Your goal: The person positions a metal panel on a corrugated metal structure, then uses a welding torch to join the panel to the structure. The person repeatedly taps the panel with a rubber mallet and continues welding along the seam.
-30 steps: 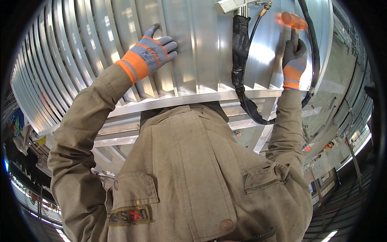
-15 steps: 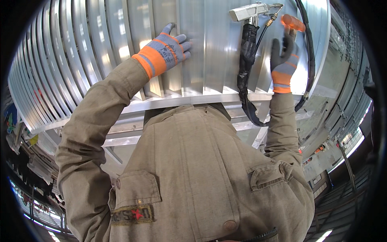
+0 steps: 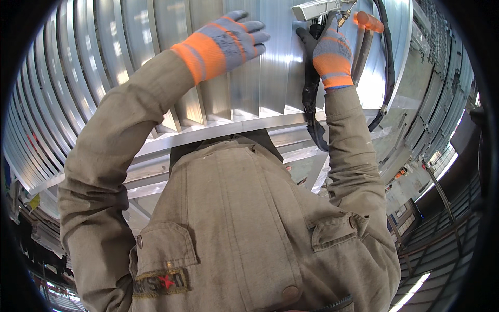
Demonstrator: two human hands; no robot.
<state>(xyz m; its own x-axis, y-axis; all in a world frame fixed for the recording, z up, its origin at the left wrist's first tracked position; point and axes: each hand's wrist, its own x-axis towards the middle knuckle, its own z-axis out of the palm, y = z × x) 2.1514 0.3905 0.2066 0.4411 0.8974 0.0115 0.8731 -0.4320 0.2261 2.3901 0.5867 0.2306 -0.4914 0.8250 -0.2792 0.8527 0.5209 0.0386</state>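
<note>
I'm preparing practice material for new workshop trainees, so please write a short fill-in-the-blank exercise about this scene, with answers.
1. The mallet has an ____ head.
2. The hand nearer the mallet is the person's ____ one.
3. The left hand wears an orange and ____ glove.
4. In the picture, the grey tool lies to the ____ of the mallet.

Missing words: orange; right; grey; left.

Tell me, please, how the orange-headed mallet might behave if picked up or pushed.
The mallet would probably feel head-heavy, its orange head being thicker than its handle. Pushed, it might rock on that rounded head, though the long handle should limit rolling.
</note>
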